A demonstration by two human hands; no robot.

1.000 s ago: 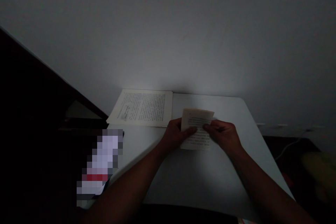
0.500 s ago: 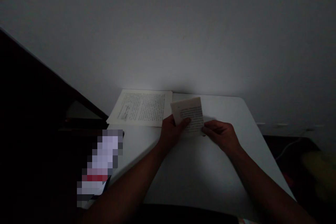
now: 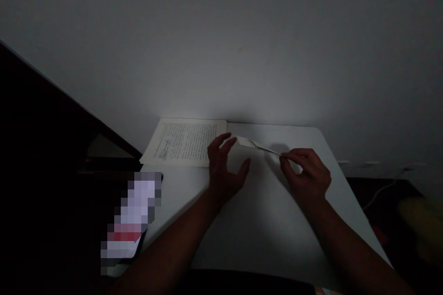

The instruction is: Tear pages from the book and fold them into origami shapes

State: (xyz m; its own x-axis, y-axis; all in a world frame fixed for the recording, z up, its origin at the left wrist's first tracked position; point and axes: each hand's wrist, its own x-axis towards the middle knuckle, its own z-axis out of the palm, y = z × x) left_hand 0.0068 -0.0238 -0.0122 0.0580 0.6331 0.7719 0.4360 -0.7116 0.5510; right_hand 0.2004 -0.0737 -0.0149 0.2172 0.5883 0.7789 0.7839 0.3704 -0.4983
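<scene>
A folded piece of paper is held above the table, seen nearly edge-on. My right hand pinches its right end between thumb and fingers. My left hand is open to the left of it, with thumb and fingers spread apart. The left fingertips are close to the paper's left end; whether they touch it I cannot tell. Behind my left hand, printed sheets lie flat at the table's far left corner.
The white table stands against a grey wall. A phone with a lit, blurred screen lies at the left edge. A thin white cable and a yellowish blurred thing are beyond the right edge. The light is dim.
My left hand has let go of the folded paper and spread its fingers. My right hand has moved right, and the paper has turned from showing its printed face to nearly edge-on.
</scene>
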